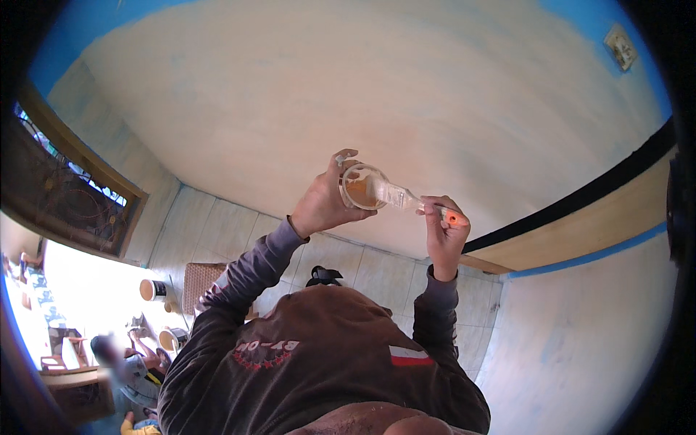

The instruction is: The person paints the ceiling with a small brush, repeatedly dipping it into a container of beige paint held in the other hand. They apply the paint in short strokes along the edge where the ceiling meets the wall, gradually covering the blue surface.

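Observation:
My left hand (324, 201) is wrapped round a clear plastic cup (346, 208), its mouth turned toward me. Pale paint coats the inside, and the cup is held in front of the wall. In my right hand (444, 233) is a paintbrush (407, 199) with an orange-tipped handle, gripped between thumb and fingers. The bristles reach into the cup's mouth from the right and seem to touch its rim or inner wall. A white smear of paint marks a finger of my left hand.
Ahead is a wall (290, 87) coated off-white, with blue showing along its edges. A socket or switch plate (620, 47) sits at upper right. Paint buckets (152, 290) and another person (138, 370) are at lower left, beside a bright opening. A woven brown stool (203, 279) stands on the tiled floor.

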A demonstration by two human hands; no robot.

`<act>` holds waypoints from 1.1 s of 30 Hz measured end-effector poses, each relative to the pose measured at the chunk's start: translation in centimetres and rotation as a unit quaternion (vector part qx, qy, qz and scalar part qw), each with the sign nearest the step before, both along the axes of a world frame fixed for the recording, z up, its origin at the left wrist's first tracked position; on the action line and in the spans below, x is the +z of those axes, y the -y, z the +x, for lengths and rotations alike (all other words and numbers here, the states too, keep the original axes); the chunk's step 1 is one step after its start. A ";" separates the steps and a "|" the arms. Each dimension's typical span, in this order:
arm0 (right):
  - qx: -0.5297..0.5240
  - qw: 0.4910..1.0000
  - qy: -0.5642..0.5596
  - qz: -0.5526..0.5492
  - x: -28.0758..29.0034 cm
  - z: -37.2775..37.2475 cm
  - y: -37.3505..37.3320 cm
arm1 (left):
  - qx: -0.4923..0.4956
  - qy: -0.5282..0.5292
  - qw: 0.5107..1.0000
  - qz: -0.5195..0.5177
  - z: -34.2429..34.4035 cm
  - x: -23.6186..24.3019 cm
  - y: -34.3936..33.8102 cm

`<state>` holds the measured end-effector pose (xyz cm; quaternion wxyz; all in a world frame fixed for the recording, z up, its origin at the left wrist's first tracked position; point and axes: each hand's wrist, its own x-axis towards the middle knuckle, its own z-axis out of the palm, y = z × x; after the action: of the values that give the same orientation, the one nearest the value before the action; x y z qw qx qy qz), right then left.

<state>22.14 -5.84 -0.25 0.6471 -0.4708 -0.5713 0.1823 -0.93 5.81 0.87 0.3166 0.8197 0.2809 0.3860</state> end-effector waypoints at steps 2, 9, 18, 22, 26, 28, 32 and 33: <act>0.005 1.000 0.022 -0.003 0.5 0.1 0.0 | 0.000 0.012 1.000 0.002 0.1 -0.3 0.1; 0.003 0.999 0.047 0.020 0.7 0.9 -1.3 | 0.015 0.002 0.999 -0.033 0.3 -0.3 0.2; 0.003 0.995 0.095 0.008 -1.0 1.5 -3.1 | 0.043 -0.017 0.999 -0.019 1.1 -3.1 -1.2; 0.002 0.992 0.124 -0.001 -1.2 1.8 -3.2 | 0.035 -0.021 0.999 -0.025 1.0 -3.9 -2.0; -0.031 0.995 0.092 0.000 -1.7 1.0 -2.6 | 0.009 -0.020 1.000 -0.022 0.7 -3.9 -2.5; -0.050 0.996 0.075 -0.010 -1.7 0.4 -2.2 | -0.006 -0.024 0.999 -0.020 0.5 -3.7 -2.8; -0.098 0.995 -0.008 -0.002 -0.7 -1.7 -1.3 | -0.049 -0.026 0.998 -0.014 0.2 -3.3 -3.5; -0.113 0.993 -0.023 0.004 -0.6 -2.3 -1.2 | -0.061 -0.026 0.998 -0.011 0.0 -3.2 -3.6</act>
<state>19.84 -4.66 -0.83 0.6784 -0.5252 -0.5004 0.1163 -0.92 9.41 -2.31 0.3412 0.8415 0.2430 0.3412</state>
